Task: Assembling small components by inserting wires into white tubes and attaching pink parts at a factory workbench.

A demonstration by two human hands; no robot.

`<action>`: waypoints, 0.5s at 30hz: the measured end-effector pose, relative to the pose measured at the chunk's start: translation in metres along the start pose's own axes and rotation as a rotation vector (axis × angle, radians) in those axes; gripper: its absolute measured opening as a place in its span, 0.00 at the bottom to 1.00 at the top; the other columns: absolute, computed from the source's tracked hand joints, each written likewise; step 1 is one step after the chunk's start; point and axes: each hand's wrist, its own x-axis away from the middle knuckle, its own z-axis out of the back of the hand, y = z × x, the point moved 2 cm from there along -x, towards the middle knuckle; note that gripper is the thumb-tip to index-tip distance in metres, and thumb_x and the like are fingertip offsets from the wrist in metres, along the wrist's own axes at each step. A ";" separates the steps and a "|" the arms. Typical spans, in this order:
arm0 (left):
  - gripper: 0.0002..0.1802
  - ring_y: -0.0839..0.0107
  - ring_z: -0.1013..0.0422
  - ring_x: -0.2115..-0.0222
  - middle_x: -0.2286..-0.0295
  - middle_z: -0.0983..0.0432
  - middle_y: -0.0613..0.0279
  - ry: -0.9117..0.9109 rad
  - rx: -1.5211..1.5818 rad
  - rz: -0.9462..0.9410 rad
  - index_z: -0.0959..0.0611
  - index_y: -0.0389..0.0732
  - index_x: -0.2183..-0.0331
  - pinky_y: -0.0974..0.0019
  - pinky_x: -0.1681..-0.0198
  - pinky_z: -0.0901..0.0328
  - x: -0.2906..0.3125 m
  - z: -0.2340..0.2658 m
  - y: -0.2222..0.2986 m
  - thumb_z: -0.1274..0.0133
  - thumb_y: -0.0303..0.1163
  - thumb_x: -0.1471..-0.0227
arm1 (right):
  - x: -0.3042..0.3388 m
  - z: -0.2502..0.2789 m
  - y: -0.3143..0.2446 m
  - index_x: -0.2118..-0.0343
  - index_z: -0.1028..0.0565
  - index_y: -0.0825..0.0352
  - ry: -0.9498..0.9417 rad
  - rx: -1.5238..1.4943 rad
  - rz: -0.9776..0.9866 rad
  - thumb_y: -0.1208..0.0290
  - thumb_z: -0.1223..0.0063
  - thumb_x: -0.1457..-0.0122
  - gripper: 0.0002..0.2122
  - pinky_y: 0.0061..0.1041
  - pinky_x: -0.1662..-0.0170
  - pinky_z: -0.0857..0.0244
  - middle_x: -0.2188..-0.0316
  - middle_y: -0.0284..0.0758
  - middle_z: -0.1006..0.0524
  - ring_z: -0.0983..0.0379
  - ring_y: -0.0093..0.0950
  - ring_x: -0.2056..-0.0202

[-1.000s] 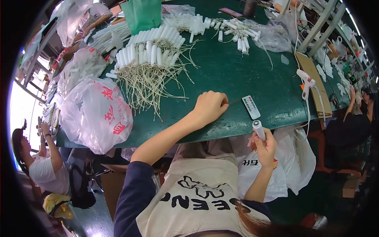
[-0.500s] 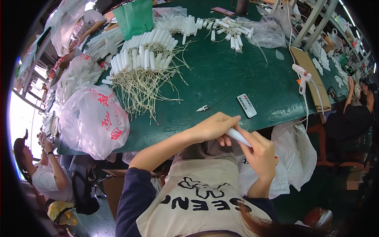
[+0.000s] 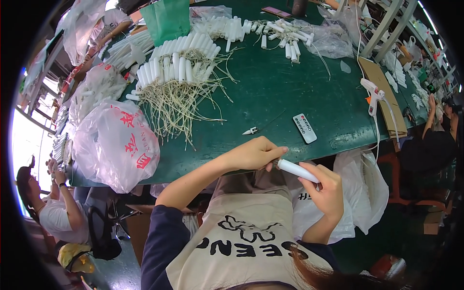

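A smooth white tube [image 3: 297, 170], shaped like a slim candle, lies across the fingers of my right hand [image 3: 327, 189], which is closed round its lower right part. At its upper left end my left hand [image 3: 262, 153] is pinched shut, thumb against fingers. Whatever those fingertips hold is hidden. Just beyond my hands, on the green table [image 3: 270, 104], rest a small white flame-tipped bulb piece [image 3: 250, 131] with a thin dark wire and a white remote control [image 3: 304, 128].
Rows of white tubes [image 3: 181, 67] with trailing pale wires [image 3: 179, 104] cover the table's far left. A stuffed plastic bag [image 3: 116, 147] sits at the left edge. On the right, a white glue gun [image 3: 373, 94] rests near a cardboard strip [image 3: 382, 104]. Co-workers sit on both sides.
My hands have moved slightly apart, and more of the tube shows between them. My left fingers have slid off to the tube's end.
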 end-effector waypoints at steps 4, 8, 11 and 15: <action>0.27 0.84 0.45 0.87 0.89 0.41 0.74 0.032 -0.070 -0.056 0.25 0.38 0.81 0.75 0.84 0.48 -0.004 0.000 -0.003 0.61 0.47 0.39 | -0.001 -0.002 0.002 0.62 0.23 0.69 0.006 -0.017 -0.010 0.81 0.39 0.56 0.14 0.20 0.81 0.47 0.81 0.34 0.29 0.38 0.21 0.83; 0.28 0.84 0.45 0.87 0.88 0.40 0.73 0.042 -0.021 -0.042 0.26 0.37 0.81 0.75 0.84 0.47 -0.003 0.004 -0.008 0.61 0.48 0.39 | -0.001 -0.002 0.006 0.62 0.23 0.69 0.006 -0.038 -0.006 0.81 0.40 0.55 0.14 0.20 0.81 0.47 0.80 0.33 0.28 0.37 0.21 0.83; 0.30 0.82 0.44 0.87 0.87 0.39 0.72 0.079 0.047 0.013 0.27 0.38 0.81 0.75 0.83 0.47 -0.004 0.007 -0.016 0.65 0.52 0.39 | -0.001 -0.002 0.009 0.62 0.23 0.69 0.041 -0.059 -0.018 0.81 0.40 0.55 0.14 0.19 0.81 0.46 0.79 0.33 0.27 0.37 0.20 0.83; 0.33 0.78 0.39 0.85 0.86 0.40 0.69 0.075 0.362 0.155 0.30 0.40 0.78 0.74 0.81 0.40 -0.009 -0.001 -0.015 0.71 0.58 0.40 | -0.010 -0.008 0.000 0.62 0.23 0.69 0.021 -0.053 -0.001 0.80 0.40 0.55 0.14 0.19 0.81 0.46 0.80 0.33 0.28 0.37 0.20 0.83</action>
